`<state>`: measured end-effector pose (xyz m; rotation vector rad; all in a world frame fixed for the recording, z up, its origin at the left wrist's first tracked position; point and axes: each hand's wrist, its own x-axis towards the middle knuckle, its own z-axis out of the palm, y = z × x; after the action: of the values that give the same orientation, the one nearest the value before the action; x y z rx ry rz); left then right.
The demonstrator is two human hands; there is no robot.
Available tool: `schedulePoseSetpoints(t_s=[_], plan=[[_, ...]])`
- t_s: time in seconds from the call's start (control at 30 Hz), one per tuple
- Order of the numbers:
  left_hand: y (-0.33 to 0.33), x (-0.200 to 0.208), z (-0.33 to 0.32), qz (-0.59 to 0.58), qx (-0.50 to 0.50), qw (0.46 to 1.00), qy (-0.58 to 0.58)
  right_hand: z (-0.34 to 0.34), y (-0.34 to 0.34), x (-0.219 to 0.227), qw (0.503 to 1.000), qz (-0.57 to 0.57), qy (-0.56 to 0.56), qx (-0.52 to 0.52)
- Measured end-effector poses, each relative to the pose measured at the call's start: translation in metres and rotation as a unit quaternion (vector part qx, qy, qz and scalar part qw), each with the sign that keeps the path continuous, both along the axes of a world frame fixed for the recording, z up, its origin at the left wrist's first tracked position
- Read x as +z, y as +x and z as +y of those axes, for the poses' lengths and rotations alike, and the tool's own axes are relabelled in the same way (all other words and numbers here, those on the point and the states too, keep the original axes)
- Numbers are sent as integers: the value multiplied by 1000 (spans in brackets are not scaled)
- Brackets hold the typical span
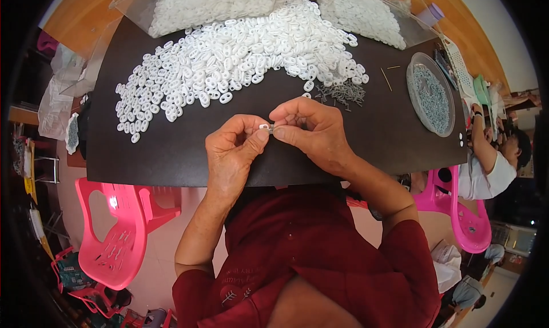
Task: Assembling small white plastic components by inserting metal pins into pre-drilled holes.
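Note:
A small white oval plastic piece with holes (263,126) is pinched between the thumb and fingers of my left hand (233,148). My right hand (317,131) meets it there, thumb and forefinger closed on a small grey screw-like part (271,129) that touches the white piece. The fingertips cover most of both parts. Beyond my hands spreads a large heap of the same white oval pieces (246,56). Just past my right hand lies a small pile of dark grey screws (345,92).
Clear bins of white pieces, a left bin (132,7) and a right bin (418,32), stand at the dark table's (189,148) far side. A round clear dish (453,114) holds bluish screws. Pink chairs (123,236) flank me. Another person (486,168) sits at the right.

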<state>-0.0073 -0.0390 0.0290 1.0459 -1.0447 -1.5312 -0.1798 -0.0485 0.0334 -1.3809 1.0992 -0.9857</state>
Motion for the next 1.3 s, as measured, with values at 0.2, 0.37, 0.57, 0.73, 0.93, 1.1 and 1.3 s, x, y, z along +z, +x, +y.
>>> schedulePoseSetpoints(t_s=[0.2, 0.37, 0.57, 0.73, 0.93, 1.1, 1.3], plan=[[1, -1, -1, 11, -4, 1000, 29, 4, 6, 0, 993, 70, -89, -26], [1, -3, 0, -1, 4, 1000, 19, 3, 7, -6, 975, 96, -195, -33], [0, -3, -1, 0, 9, 1000, 14, 2, 7, -8, 970, 104, -214, -42], [-4, -6, -5, 21, 11, 1000, 14, 0, 4, -8, 969, 110, -219, -32], [0, -11, -10, -21, 49, 999, 1, -14, -7, -10, 979, 117, -150, -69], [0, -17, -13, -37, 53, 998, -19, -34, -22, -13, 900, 275, -332, -58], [1, -19, -16, -36, 53, 998, -19, -40, -25, -20, 869, 332, -361, -66]])
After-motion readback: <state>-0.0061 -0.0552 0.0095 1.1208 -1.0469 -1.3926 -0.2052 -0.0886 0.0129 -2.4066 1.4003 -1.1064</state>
